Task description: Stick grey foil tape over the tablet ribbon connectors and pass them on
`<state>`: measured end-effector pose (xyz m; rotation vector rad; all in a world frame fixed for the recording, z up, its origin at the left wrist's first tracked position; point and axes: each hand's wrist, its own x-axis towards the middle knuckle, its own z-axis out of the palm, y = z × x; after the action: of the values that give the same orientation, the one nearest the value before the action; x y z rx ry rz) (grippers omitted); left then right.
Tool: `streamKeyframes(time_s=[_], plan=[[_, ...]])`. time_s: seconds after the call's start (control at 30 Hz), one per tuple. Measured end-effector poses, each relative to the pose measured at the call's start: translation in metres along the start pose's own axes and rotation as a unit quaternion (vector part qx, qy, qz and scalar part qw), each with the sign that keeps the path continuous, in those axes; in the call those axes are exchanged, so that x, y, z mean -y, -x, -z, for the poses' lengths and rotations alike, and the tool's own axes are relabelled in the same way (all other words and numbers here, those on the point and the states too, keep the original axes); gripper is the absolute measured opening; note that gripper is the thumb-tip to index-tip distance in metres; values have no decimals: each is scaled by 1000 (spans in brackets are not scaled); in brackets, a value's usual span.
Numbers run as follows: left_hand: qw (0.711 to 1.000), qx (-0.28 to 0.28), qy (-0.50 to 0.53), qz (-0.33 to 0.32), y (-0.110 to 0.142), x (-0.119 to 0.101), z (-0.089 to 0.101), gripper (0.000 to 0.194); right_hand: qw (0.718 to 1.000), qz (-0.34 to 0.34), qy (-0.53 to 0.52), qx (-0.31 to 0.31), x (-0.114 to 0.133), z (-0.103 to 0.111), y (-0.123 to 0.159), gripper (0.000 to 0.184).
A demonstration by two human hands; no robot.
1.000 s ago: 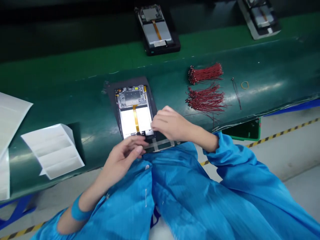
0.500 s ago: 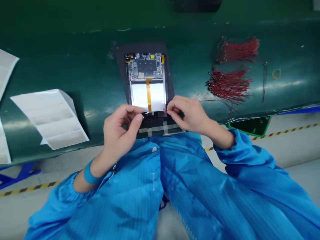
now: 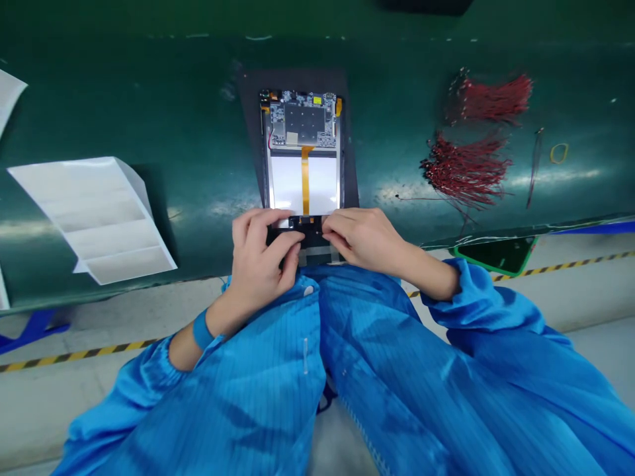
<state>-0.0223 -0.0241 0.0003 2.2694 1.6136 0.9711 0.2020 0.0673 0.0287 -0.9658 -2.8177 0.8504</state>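
Note:
An opened tablet (image 3: 329, 185) lies face down on a dark mat (image 3: 351, 132). Its circuit board (image 3: 303, 122) is at the far end, and an orange ribbon cable (image 3: 305, 182) runs down over the silver battery area. At the near left corner, my left hand (image 3: 262, 248) touches the tablet with forefinger and thumb apart. My right hand (image 3: 367, 238) is pinched over the near right end, its fingertips close to the small parts there. Whatever lies between those fingertips is hidden.
Two bundles of red wires (image 3: 496, 99) lie on the green table to the right. Beyond them are a few loose wires (image 3: 534, 165) and a yellow rubber band (image 3: 559, 153). A folded white sheet (image 3: 99, 218) rests at left. A green-rimmed bin (image 3: 520, 264) sits below the table edge.
My left hand has shifted right and its thumb has moved away from the forefinger. My right fingertips have moved slightly in and down at the tablet's near end. The view has shifted slightly.

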Motion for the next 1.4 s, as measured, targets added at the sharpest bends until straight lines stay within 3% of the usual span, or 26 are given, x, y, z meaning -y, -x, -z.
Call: streamKeyframes(time_s=[0.37,0.73,0.93,1.17,1.27,1.33,1.4], plan=[[999,-6,14,-34,5,4,-13,46,1000,8,-2,20,1,0,-2,24],[997,-6,-42,-71,1,4,-14,41,1000,5,0,31,4,3,-3,21],[980,-40,-140,-136,-3,-8,-12,27,999,-5,17,34,9,4,-3,20],[970,-37,-196,-137,-11,-28,-23,8,998,-30,45,-19,-3,12,2,21],[977,-24,-183,-107,-8,-33,-25,13,997,-56,34,-39,-7,15,1,20],[987,-8,-144,-71,-3,-23,-15,27,996,-70,24,-47,-6,14,-1,17],[991,-6,-124,-40,5,7,7,42,995,-80,24,-59,-5,12,-3,16]])
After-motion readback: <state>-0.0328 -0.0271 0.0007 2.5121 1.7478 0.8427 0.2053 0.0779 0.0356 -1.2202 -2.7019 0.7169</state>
